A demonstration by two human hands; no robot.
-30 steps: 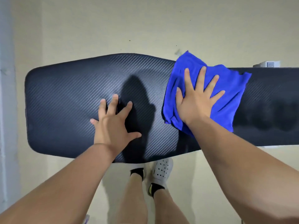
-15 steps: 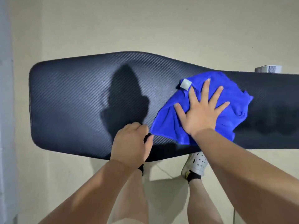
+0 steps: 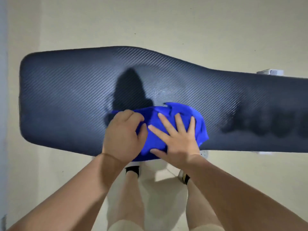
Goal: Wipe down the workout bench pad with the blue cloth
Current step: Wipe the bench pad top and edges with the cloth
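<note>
On the near edge of the one black bench pad (image 3: 66, 90), about midway along its length, lies the single blue cloth (image 3: 180, 114), bunched up and hanging slightly over the pad's front rim. Your two hands are both on it: your left hand (image 3: 122, 139) is curled into a clench on the cloth's left part, while your right hand (image 3: 176, 139) lies flat with its fingers (image 3: 166, 124) spread, pressing the cloth down. Below the pad you can see your two legs and two feet (one white shoe (image 3: 204, 153) peeks out under the rim) on the pale floor (image 3: 166, 22).
</note>
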